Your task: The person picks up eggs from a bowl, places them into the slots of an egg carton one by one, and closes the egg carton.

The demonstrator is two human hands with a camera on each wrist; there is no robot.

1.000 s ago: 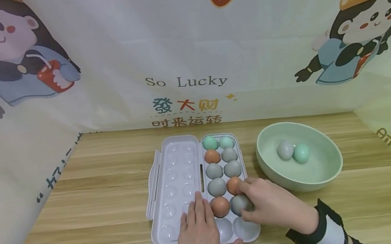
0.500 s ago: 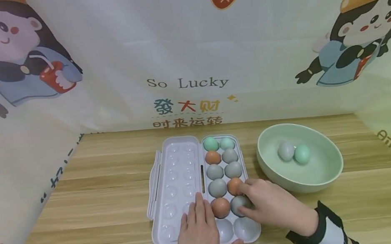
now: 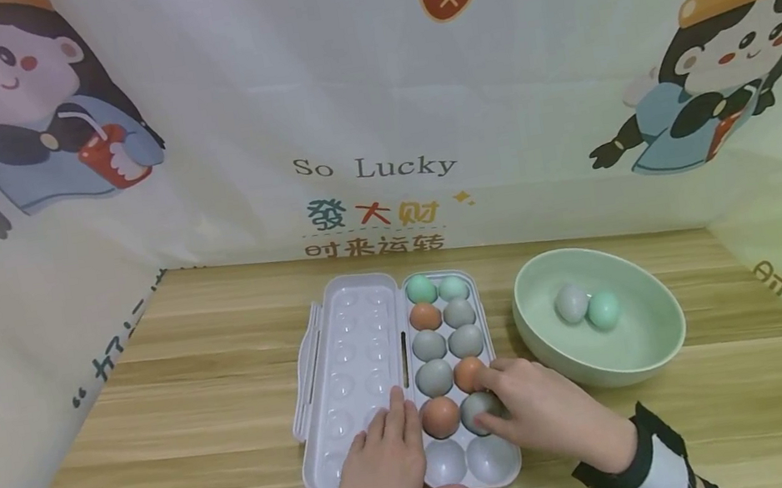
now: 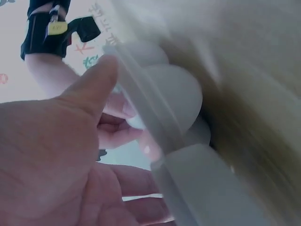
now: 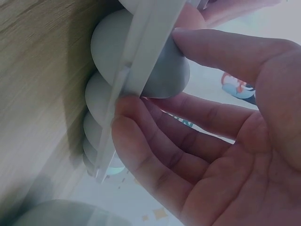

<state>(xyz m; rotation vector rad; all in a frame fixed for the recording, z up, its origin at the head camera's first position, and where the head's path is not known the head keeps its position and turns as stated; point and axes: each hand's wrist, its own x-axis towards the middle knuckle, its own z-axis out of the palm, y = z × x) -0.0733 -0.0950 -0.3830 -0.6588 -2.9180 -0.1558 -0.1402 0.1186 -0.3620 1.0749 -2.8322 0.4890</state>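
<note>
Grey egg (image 3: 481, 408) pinched, seemingly, right hand (image 3: 547, 414)

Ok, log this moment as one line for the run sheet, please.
left hand: rests flat on egg tray | right hand: pinches grey egg in tray | green bowl: two eggs inside | two nearest cups empty

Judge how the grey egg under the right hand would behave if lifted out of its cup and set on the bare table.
The grey egg is rounded and smooth, so it would probably roll on the flat wooden table. The right hand pinches it with thumb and fingers; its glossy surface may slip. It is likely fragile, if real.
</note>
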